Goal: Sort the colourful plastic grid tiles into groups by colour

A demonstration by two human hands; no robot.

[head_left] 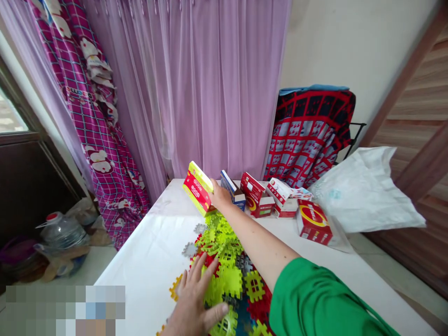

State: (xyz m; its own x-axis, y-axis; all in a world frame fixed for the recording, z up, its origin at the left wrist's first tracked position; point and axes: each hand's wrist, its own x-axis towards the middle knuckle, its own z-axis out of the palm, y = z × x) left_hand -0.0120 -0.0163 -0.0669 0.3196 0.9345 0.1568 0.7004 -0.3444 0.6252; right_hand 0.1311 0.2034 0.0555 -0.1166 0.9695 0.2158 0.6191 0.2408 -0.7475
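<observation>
My right hand (220, 195) reaches to the far side of the table, its fingers closed on the right edge of a yellow and red box (197, 189), which stands tilted. Nearer to me, my left hand (196, 296) is open with fingers spread, over the left side of a heap of plastic interlocking tiles. The heap has yellow-green tiles (229, 282) mostly, with red, grey and orange ones among them. A grey tile (190, 249) lies at its left edge. Just right of my right hand stands a blue box (239, 200).
Along the back right stand a dark red box (255, 193), a white and red carton (280, 193) and another red box (314, 221). A white plastic bag (367, 191) lies at the right edge. A purple curtain (224, 88) hangs behind the white table (140, 261).
</observation>
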